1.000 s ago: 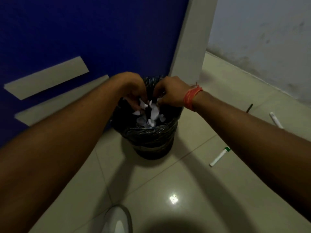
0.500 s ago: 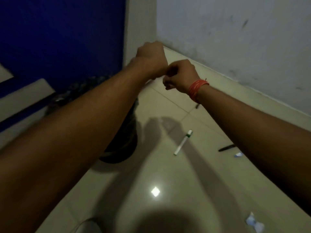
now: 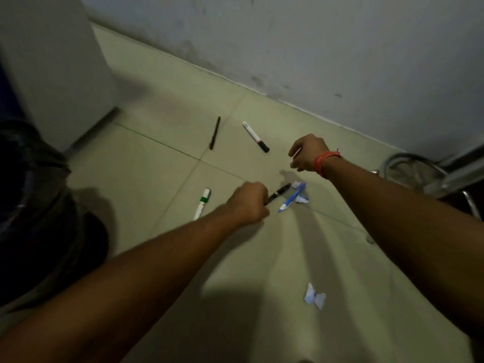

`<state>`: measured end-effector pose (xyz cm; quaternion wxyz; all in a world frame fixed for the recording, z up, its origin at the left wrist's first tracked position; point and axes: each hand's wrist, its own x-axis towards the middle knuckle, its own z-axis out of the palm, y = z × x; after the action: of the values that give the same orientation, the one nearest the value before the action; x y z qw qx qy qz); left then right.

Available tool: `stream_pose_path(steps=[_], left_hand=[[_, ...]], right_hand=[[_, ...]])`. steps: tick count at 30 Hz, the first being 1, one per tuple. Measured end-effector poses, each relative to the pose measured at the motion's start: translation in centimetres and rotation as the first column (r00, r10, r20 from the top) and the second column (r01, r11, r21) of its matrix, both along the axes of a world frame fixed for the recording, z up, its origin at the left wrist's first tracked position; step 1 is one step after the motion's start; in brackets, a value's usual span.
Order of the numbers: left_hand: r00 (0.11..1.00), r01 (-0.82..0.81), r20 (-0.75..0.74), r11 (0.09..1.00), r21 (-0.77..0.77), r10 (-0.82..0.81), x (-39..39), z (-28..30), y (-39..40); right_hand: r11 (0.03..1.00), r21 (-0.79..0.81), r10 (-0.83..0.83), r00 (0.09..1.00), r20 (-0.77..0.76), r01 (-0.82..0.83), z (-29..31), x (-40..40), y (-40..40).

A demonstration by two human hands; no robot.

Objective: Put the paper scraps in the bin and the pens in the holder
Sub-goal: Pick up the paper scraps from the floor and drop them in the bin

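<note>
My left hand (image 3: 248, 204) is a closed fist held over the tiled floor. A black pen (image 3: 280, 192) lies on the floor with its near end hidden behind that fist; a grip on it does not show. A blue pen (image 3: 291, 199) rests across a paper scrap (image 3: 301, 199) just to the right. My right hand (image 3: 307, 153), with an orange wristband, hovers with its fingers curled in. A green-banded white marker (image 3: 203, 203), a thin black pen (image 3: 214, 132) and a black-capped white marker (image 3: 255, 136) lie apart. Another paper scrap (image 3: 314, 299) lies nearer me. The black-lined bin (image 3: 31, 210) stands at the left. No pen holder shows.
A pale pillar (image 3: 52, 61) rises behind the bin at the upper left. A grey scuffed wall (image 3: 314, 48) bounds the floor at the back. A metal chair base (image 3: 411, 170) stands at the right edge.
Both hands have left the bin, where they dropped scraps, and swung right. The view followed, so the pens and scraps on the floor now fill the middle.
</note>
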<state>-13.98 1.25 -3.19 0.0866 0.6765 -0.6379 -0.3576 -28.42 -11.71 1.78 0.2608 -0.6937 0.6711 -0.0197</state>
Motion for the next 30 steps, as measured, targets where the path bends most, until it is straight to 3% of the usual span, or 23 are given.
stream_pose_path(steps=[4,9,12,15,19,23,26,28,30], left_hand=[[0.988,0.143,-0.053,0.989,0.025,-0.142,-3.3,-4.0,2.0],[0.959,0.277,-0.039,0.959,-0.058,-0.279,-5.9,-5.0,2.0],[0.888,0.451,-0.048,0.886,-0.108,-0.458,-8.1,-5.0,3.1],[0.76,0.624,-0.084,0.76,-0.181,-0.644,-10.5,-5.6,5.6],[0.593,0.799,0.172,0.55,-0.242,-0.786,-12.3,-7.5,9.2],[0.491,0.871,0.459,0.416,-0.261,-0.741,-13.3,-9.8,13.0],[0.38,0.923,0.58,0.335,-0.189,-0.721,-13.3,-9.8,14.6],[0.341,0.929,0.618,0.353,-0.108,-0.708,-13.1,-9.3,15.3],[0.362,0.906,0.609,0.421,-0.051,-0.705,-13.2,-8.7,16.0]], right_hand=[[0.994,0.086,0.082,0.976,-0.203,-0.065,-4.0,-2.5,-0.1],[0.982,0.113,0.178,0.94,-0.292,-0.151,-8.2,-3.8,0.4],[0.971,0.065,0.239,0.911,-0.335,-0.231,-9.7,-4.4,0.2],[0.967,0.011,0.248,0.92,-0.303,-0.256,-9.6,-5.4,0.3],[0.97,-0.136,0.174,0.968,-0.178,-0.2,-7.7,-7.6,1.4],[0.977,-0.084,0.188,0.975,-0.117,-0.198,-8.0,-9.9,5.4],[0.964,-0.066,0.246,0.96,-0.13,-0.256,-9.4,-9.8,6.8],[0.965,-0.054,0.245,0.957,-0.153,-0.256,-10.0,-9.4,6.7],[0.966,-0.05,0.239,0.953,-0.188,-0.252,-10.5,-9.2,6.5]])
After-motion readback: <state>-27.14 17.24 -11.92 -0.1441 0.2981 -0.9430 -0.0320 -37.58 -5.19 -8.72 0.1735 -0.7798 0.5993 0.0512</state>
